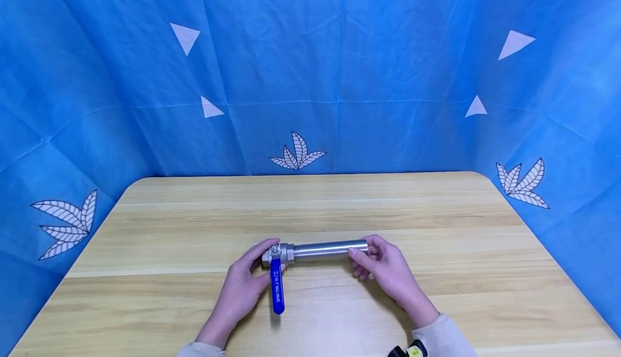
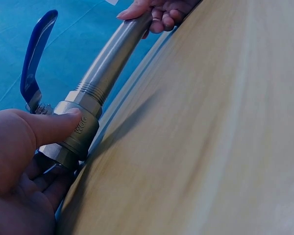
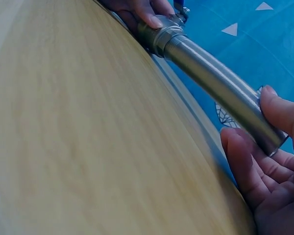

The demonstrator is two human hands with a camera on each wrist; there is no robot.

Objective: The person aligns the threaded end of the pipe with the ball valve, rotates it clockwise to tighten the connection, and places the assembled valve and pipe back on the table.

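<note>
My left hand (image 1: 243, 287) grips the steel body of a ball valve (image 2: 85, 129), its thumb lying across the raised lettering. The valve's blue lever handle (image 1: 277, 287) points toward me in the head view. A shiny metal pipe (image 1: 322, 249) is fitted into the valve's right end, with a few threads showing at the joint in the left wrist view. My right hand (image 1: 388, 270) holds the pipe's free end between thumb and fingers. Valve and pipe lie nearly level above the wooden table, and a shadow falls below them.
The wood-grain table (image 1: 194, 227) has rounded far corners. Blue curtains (image 1: 339, 66) with white leaf and triangle prints hang behind it and along both sides. A dark device (image 1: 408, 350) with a yellow label sits at my right wrist.
</note>
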